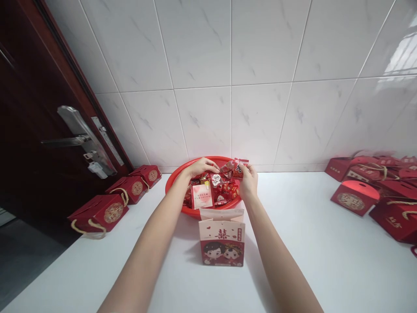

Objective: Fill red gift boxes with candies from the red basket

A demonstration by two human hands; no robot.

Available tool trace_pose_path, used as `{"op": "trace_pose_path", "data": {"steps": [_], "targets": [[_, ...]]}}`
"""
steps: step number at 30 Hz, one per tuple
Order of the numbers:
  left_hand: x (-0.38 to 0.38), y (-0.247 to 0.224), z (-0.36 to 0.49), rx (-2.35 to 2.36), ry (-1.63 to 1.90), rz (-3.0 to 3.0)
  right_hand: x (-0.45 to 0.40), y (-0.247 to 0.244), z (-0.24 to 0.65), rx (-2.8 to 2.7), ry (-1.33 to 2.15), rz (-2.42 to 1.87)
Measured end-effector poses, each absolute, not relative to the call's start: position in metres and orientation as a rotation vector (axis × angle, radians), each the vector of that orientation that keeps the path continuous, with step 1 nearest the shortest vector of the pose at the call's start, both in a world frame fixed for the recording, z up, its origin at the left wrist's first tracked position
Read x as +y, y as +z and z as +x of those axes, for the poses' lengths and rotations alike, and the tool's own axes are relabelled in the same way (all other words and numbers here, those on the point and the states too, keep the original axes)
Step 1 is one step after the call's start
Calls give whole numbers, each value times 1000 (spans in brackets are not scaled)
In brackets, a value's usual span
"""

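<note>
A red plastic basket (172, 179) stands against the wall, filled with small red wrapped candies (230, 191) and a pink-and-white printed card (202, 196). My left hand (202, 166) reaches over its left side, fingers pinched together at the edge of a red candy packet with a white label (216, 178). At the right rim my right hand (248, 178) is closed on a red candy packet (239, 168). Between my forearms, in front of the basket, an upright paper gift box (222, 243) with two cartoon figures has its top open. Its inside is hidden from me.
Closed red gift boxes with rope handles (100, 213) line the left side of the white table (293, 243). More red boxes (394, 217) are heaped at the right, near a separate one (355, 198). A tiled wall (260, 117) rises behind; a dark door (39, 78) is at left.
</note>
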State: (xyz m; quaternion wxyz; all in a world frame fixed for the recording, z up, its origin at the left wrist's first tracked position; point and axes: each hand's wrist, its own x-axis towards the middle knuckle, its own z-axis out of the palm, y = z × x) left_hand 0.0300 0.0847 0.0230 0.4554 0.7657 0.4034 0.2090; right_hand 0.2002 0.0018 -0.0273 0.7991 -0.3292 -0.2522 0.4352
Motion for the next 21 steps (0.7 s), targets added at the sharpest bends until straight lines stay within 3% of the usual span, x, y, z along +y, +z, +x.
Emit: {"op": "trace_pose_path", "data": {"steps": [21], "targets": [[92,19,32,1158,750,1706,2,-24,201,-556,970,-735]]}}
